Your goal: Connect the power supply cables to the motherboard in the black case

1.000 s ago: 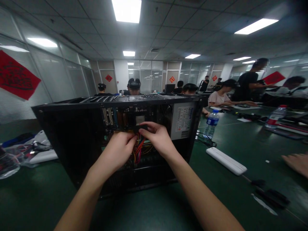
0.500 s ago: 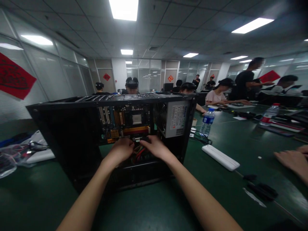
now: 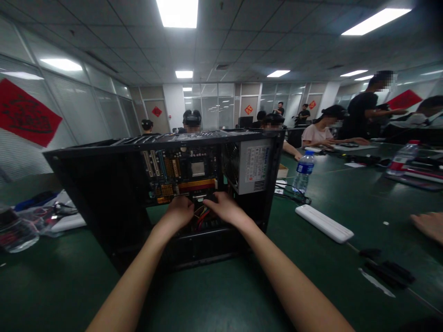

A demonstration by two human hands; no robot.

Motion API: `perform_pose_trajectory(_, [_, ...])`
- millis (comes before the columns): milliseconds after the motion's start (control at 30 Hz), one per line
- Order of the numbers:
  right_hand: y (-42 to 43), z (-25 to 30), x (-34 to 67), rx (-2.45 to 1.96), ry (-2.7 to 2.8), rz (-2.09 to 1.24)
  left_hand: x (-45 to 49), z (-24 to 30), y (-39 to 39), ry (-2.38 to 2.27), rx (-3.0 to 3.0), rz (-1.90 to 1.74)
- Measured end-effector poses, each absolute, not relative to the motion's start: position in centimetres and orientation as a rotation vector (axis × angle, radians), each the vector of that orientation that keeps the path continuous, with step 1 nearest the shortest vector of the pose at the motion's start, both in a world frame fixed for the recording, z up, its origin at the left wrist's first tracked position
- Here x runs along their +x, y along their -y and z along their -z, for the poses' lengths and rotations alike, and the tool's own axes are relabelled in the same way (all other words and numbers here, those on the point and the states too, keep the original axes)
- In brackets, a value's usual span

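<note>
Before me a black computer case [image 3: 83, 154] stands on the table with its side open. Both my hands reach inside, below the motherboard [image 3: 157, 177]. My left hand [image 3: 178, 213] has its fingers curled at the board's lower edge; what they hold, if anything, is hidden. Opposite it, my right hand [image 3: 224, 207] is closed with thumb and fingers bent near the same spot, its grip also hidden. Red and yellow wires [image 3: 201, 216] run between the two hands. A silver power supply [image 3: 255, 166] with a fan sits at the upper right of the case.
Right of the case are a water bottle [image 3: 304, 170], black cables [image 3: 294, 197] and a white power strip [image 3: 323, 223]. A clear plastic bag [image 3: 41, 221] lies at left. Another person's hand [image 3: 429, 226] rests at the right edge; several people sit or stand beyond.
The whole view has shifted slightly, so the bottle and power strip appear farther right. My hands stay at nearly the same place inside the case. The other person's hand shows less.
</note>
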State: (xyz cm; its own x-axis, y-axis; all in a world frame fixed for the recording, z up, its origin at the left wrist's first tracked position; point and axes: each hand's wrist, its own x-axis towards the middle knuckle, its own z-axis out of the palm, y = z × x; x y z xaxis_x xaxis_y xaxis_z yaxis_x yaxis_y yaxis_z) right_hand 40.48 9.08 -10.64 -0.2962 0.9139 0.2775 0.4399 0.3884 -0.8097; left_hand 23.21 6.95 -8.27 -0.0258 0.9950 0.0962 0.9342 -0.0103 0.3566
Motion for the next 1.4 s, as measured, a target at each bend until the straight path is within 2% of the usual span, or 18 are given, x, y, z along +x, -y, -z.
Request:
perform_pose_trajectory(1200, [-9.2,11.4,40.8,-0.995,1.845,-0.863,25.5,7.5,-6.0,-2.233,2.1,-0.44])
perform_pose_trajectory(1400, [-8.7,10.4,40.8,-0.905,1.814,-0.686,25.0,7.9,-6.6,-2.227,2.094,-0.464])
